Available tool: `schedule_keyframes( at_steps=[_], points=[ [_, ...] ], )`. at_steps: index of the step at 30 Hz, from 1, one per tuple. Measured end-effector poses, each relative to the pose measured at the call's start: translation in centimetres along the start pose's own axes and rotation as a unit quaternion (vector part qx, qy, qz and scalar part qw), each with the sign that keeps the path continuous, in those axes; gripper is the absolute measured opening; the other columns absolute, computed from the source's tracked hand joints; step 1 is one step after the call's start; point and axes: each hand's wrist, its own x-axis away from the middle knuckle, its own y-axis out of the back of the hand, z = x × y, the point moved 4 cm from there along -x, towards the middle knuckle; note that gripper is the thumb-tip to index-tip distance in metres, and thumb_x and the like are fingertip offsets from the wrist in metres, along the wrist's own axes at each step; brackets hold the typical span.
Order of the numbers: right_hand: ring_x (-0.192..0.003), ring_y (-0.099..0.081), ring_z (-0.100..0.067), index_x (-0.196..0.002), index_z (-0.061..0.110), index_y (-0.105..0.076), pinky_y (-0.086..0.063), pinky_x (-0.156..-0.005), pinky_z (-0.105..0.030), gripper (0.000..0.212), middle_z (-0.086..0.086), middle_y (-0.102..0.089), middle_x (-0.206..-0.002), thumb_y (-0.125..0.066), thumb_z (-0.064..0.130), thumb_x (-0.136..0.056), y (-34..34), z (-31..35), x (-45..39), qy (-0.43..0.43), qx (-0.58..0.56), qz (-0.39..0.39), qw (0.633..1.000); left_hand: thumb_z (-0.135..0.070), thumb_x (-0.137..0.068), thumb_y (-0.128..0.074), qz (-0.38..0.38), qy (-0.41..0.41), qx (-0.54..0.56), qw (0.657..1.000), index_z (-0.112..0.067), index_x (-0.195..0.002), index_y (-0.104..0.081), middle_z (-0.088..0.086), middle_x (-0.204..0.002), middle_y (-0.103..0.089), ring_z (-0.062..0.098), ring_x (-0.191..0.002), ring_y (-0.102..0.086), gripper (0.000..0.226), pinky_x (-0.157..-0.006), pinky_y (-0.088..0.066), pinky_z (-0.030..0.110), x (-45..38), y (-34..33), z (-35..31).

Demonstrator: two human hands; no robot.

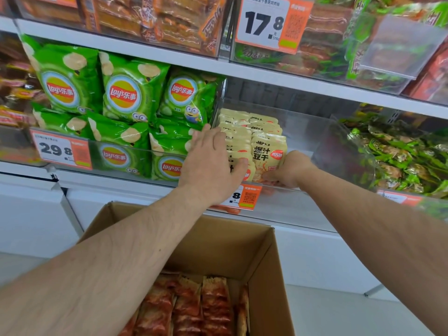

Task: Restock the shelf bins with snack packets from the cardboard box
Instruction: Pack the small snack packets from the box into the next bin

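Two rows of cream-yellow snack packets (268, 151) stand upright in a clear shelf bin (315, 137) on the middle shelf. My left hand (213, 161) lies with straight fingers against the left row, thumb pressing a front packet. My right hand (288, 169) curls round the bottom of the front packet in the right row, at the bin's front lip. Below, an open cardboard box (242, 241) holds rows of red-orange packets (194, 309).
Green Lay's crisp bags (126, 93) fill the bin to the left. Green-wrapped snacks (400, 161) fill the bin to the right. Orange price tags (249, 197) hang on the bin fronts. Higher bins hold orange and green packets. The right half of the middle bin looks bare.
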Motion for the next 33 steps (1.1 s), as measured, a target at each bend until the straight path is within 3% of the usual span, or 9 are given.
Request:
schedule_keyframes(
  at_steps=[6,12,14,17,19,22,28,30,33],
  points=[
    [-0.093,-0.068,-0.021,-0.106,0.018,-0.071,-0.056,-0.089,-0.039,0.049,-0.004,-0.073,-0.102,-0.085,0.046,-0.069,-0.6,-0.7,-0.7,-0.010,-0.047,0.039,0.998,-0.050,-0.097,-0.044,0.004,0.007,0.012,1.000,-0.001,-0.152,-0.022,0.013,-0.161,-0.020,0.026,-0.152,-0.006,0.077,-0.121,0.001,0.032,-0.1,0.1,0.0],
    [-0.068,-0.058,-0.015,-0.083,0.009,-0.056,-0.043,-0.055,-0.028,0.058,-0.005,-0.065,-0.079,-0.085,0.055,-0.064,1.9,-0.2,2.1,-0.060,-0.003,0.032,0.998,-0.043,-0.097,-0.051,0.043,0.022,0.102,0.994,-0.009,-0.154,-0.023,0.007,-0.165,-0.013,0.021,-0.152,-0.003,0.071,-0.122,-0.002,0.034,0.0,1.8,0.3],
    [-0.069,-0.055,-0.016,-0.082,0.008,-0.051,-0.040,-0.055,-0.028,0.059,-0.002,-0.058,-0.080,-0.081,0.057,-0.069,3.3,1.0,4.2,-0.037,0.040,-0.060,0.997,-0.039,-0.096,-0.054,0.016,0.013,0.139,0.990,-0.012,-0.151,-0.027,0.005,-0.163,-0.019,0.019,-0.150,-0.011,0.068,-0.122,-0.012,0.036,1.1,3.3,0.7],
    [-0.082,-0.055,-0.024,-0.096,0.016,-0.057,-0.043,-0.069,-0.033,0.036,-0.001,-0.057,-0.091,-0.071,0.044,-0.079,3.9,3.7,9.3,0.061,0.017,-0.253,0.965,-0.031,-0.094,-0.059,-0.009,-0.003,0.162,0.987,-0.017,-0.145,-0.036,0.000,-0.152,-0.038,0.003,-0.131,-0.034,0.058,-0.105,-0.026,0.020,4.3,5.3,2.3],
    [-0.070,-0.055,-0.027,-0.081,0.018,-0.058,-0.044,-0.062,-0.033,0.023,0.000,-0.057,-0.074,-0.070,0.037,-0.079,1.5,6.1,12.6,0.185,-0.020,-0.304,0.934,-0.031,-0.094,-0.060,0.033,0.021,0.151,0.988,-0.020,-0.144,-0.038,-0.003,-0.147,-0.043,0.004,-0.127,-0.041,0.056,-0.101,-0.033,0.022,6.9,5.6,4.5],
    [-0.061,-0.060,-0.029,-0.065,0.025,-0.049,-0.047,-0.053,-0.032,0.017,0.006,-0.050,-0.058,-0.060,0.034,-0.073,-4.7,8.8,14.9,0.296,-0.051,-0.217,0.929,-0.032,-0.094,-0.060,0.153,0.084,0.122,0.977,-0.023,-0.141,-0.042,-0.006,-0.144,-0.047,0.012,-0.127,-0.049,0.051,-0.099,-0.041,0.029,10.3,4.5,8.5],
    [-0.091,-0.063,-0.017,-0.089,0.028,-0.064,-0.054,-0.081,-0.030,0.006,0.006,-0.068,-0.093,-0.061,0.031,-0.085,-18.8,10.6,11.1,0.182,-0.041,0.104,0.977,-0.032,-0.093,-0.061,0.320,0.196,0.102,0.921,-0.023,-0.140,-0.040,-0.008,-0.130,-0.054,0.010,-0.112,-0.054,0.052,-0.091,-0.042,0.022,14.4,2.4,15.7],
    [-0.100,-0.063,-0.017,-0.104,0.026,-0.070,-0.050,-0.086,-0.026,0.019,0.003,-0.069,-0.109,-0.062,0.030,-0.087,-22.6,11.2,9.9,0.151,-0.071,0.138,0.976,-0.031,-0.094,-0.060,0.342,0.229,0.098,0.906,-0.021,-0.138,-0.042,-0.009,-0.123,-0.057,0.011,-0.110,-0.055,0.049,-0.091,-0.043,0.024,14.9,1.9,17.3],
    [-0.105,-0.064,-0.018,-0.113,0.022,-0.071,-0.050,-0.089,-0.027,0.027,0.000,-0.071,-0.114,-0.061,0.029,-0.090,-27.4,12.9,8.7,0.137,-0.098,0.151,0.974,-0.030,-0.093,-0.058,0.359,0.257,0.089,0.893,-0.020,-0.133,-0.045,-0.010,-0.113,-0.064,0.010,-0.105,-0.058,0.044,-0.095,-0.047,0.031,15.5,1.0,18.7]
  ],
)
